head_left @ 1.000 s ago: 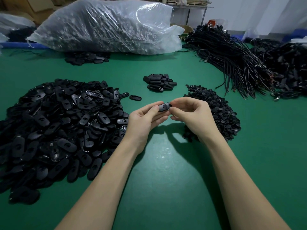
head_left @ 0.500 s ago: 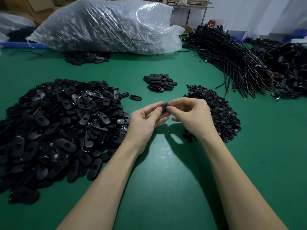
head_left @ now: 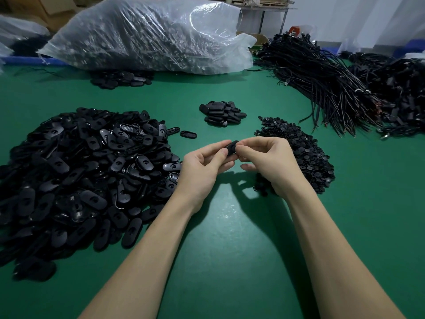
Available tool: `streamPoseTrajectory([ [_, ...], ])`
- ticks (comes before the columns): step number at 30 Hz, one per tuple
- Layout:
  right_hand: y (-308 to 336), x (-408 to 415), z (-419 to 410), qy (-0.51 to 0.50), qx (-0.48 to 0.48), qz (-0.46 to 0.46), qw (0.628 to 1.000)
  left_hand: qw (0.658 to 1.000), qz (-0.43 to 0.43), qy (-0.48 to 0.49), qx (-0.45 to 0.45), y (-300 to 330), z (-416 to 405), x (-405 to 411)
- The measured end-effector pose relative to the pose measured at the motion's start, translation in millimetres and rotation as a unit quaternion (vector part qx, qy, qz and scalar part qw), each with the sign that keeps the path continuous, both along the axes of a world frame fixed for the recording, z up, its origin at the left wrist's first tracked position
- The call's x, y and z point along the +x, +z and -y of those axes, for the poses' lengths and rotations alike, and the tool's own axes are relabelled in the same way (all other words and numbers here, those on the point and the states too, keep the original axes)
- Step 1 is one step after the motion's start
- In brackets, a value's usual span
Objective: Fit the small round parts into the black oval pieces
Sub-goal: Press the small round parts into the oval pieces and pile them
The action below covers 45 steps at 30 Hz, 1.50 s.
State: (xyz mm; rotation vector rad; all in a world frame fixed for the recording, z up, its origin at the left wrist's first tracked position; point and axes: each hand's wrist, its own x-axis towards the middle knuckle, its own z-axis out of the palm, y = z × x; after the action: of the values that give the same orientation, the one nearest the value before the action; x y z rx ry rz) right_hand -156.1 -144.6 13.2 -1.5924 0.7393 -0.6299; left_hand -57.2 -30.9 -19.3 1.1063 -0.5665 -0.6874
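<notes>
A black oval piece (head_left: 231,148) is held above the green table between both hands. My left hand (head_left: 202,168) grips its left end with thumb and fingers. My right hand (head_left: 264,163) pinches its right end; most of the piece is hidden by the fingertips, and no round part can be made out on it. A large heap of black oval pieces (head_left: 80,171) lies to the left. A pile of small round parts (head_left: 301,153) lies to the right, partly behind my right hand.
A small stack of black oval pieces (head_left: 222,113) sits beyond the hands, with one loose oval ring (head_left: 188,134) near the heap. A big clear plastic sack (head_left: 147,35) lies at the back. Bundles of black cables (head_left: 322,81) fill the back right.
The oval piece, earlier seen flat with its face showing, is now turned and mostly covered by the fingertips. My right fingers have closed tighter over its end. Both hands stay in place.
</notes>
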Motion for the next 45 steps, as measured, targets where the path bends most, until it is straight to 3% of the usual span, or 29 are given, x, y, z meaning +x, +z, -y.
streamPoseTrajectory([
  [23,4,-1,-1,-0.009,-0.061,-0.031,0.998,1.0,0.01,-0.015,-0.006,-2,-4,3],
  [28,3,-4,0,-0.019,-0.053,-0.025,0.998,0.999,0.025,-0.019,0.009,-3,-4,7],
  [35,6,-10,1,0.065,0.046,0.008,0.997,0.999,0.041,-0.02,0.023,-5,-5,9],
  [45,7,-8,-3,0.055,0.039,0.008,0.998,0.997,0.065,-0.013,0.033,-6,-5,8],
])
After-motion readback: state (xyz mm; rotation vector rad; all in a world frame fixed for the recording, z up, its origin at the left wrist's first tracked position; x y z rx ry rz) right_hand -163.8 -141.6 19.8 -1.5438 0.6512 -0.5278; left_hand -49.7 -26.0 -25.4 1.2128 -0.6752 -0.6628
